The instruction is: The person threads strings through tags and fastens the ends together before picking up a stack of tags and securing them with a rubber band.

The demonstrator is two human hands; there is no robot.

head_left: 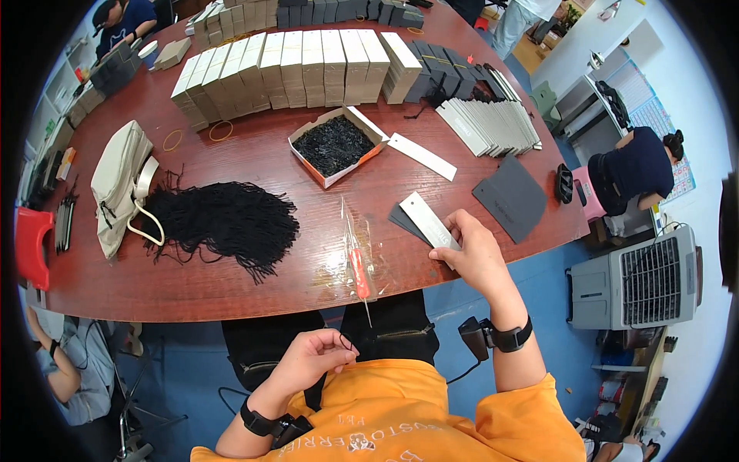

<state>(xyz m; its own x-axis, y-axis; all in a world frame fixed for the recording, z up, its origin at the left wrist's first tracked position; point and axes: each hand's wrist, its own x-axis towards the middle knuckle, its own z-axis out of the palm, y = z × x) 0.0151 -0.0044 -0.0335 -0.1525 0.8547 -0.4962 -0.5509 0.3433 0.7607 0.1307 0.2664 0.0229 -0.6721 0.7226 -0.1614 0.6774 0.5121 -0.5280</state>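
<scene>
My right hand [476, 252] pinches the lower end of a white hang tag [428, 221] over the table's near edge. Under that tag lies a dark grey tag [406, 223], partly covered. Close to my lap, my left hand [314, 359] is closed with thumb and finger on a thin black cord [348, 343]. Between the hands, a red-handled awl [359, 271] lies on clear tape, its thin metal tip reaching past the table edge. Left of it spreads a heap of black cords [231, 219]. An open carton [329, 179] holds many small black pieces.
Long rows of bundled white tags [300, 69] line the far side, with fanned tags [493, 127] at right. A single white tag [423, 156] and a dark grey sheet [512, 199] lie nearer. A cream bag [119, 185] stands left. Other people sit around the table.
</scene>
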